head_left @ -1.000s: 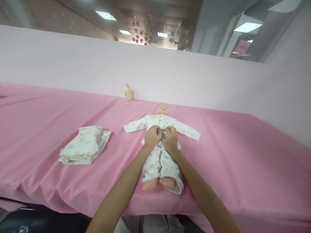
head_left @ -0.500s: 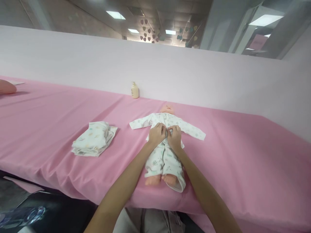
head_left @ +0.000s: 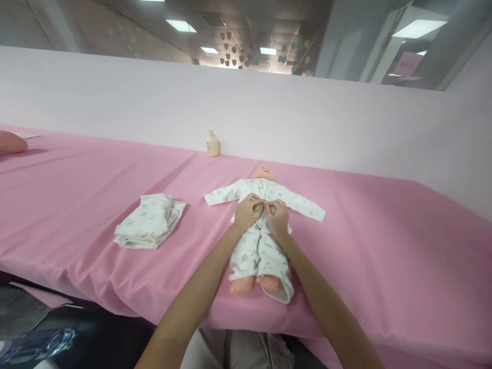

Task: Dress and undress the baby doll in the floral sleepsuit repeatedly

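A baby doll (head_left: 264,172) lies on its back on the pink-covered table, head toward the wall and bare feet toward me. It wears a white printed long-sleeved shirt (head_left: 303,206), both sleeves spread outward, and matching printed pants (head_left: 246,254). Over the shirt's front, at the doll's belly, my left hand (head_left: 249,211) and my right hand (head_left: 277,215) meet with fingertips pinched. Both pinch the shirt's front edges close together; the exact fastening between them is too small to make out. One pant leg hangs wide around the doll's foot (head_left: 270,283).
A folded stack of white printed cloth (head_left: 148,223) lies left of the doll. Against the wall stands a cream pump bottle (head_left: 212,144). Part of another doll (head_left: 12,142) shows at the far left. Below the table edge, a clear plastic bottle (head_left: 42,342) lies on a black surface.
Both hands stay at the shirt's front, with the fingertips of the two hands now closer together. The doll and the folded cloth have not moved.
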The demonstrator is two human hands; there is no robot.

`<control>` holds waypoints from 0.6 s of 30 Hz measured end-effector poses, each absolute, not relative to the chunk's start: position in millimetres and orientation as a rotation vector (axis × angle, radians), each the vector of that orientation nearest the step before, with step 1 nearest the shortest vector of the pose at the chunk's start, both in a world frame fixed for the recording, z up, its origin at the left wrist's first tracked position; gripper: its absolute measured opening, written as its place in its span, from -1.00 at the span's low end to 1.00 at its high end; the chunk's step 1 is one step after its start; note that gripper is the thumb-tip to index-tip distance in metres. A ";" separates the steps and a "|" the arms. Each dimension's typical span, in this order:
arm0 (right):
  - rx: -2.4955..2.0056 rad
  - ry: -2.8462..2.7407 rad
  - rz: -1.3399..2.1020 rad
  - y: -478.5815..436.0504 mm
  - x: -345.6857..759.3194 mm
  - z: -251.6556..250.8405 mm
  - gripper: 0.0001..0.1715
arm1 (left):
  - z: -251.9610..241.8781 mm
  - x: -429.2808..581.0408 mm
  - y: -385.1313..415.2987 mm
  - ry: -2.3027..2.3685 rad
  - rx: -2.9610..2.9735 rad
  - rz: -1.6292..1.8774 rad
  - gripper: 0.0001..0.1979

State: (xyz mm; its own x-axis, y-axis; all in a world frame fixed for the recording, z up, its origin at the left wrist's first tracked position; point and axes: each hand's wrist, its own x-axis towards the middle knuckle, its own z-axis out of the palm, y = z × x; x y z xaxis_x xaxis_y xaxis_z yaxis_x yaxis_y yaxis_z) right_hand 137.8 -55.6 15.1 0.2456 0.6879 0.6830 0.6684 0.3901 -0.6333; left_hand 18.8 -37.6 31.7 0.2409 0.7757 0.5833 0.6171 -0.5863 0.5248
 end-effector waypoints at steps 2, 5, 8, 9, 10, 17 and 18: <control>-1.296 -1.392 0.072 -54.5 138.4 15.6 -0.78 | 31.5 19.5 -37.9 1.371 2.330 1.249 -0.79; -1.287 -1.336 0.133 -53.4 139.4 15.6 -0.86 | 30.2 20.9 -37.9 1.437 2.337 1.257 -0.78; -1.283 -1.320 0.158 -53.9 138.6 15.6 -0.90 | 29.2 22.3 -36.4 1.429 2.287 1.304 -0.79; -1.284 -1.312 0.165 -54.4 138.2 16.1 -0.90 | 29.4 22.5 -35.1 1.407 2.243 1.326 -0.79; -1.286 -1.305 0.178 -54.7 138.0 17.2 -0.91 | 29.7 22.2 -33.1 1.376 2.171 1.348 -0.79; -1.177 -1.028 0.763 -42.6 185.1 39.0 -0.85 | 22.2 -8.3 -0.6 1.134 0.815 1.595 -0.68; -1.191 -0.846 0.782 -40.5 200.7 39.0 -0.84 | 19.3 -16.0 3.8 1.166 0.696 1.672 -0.68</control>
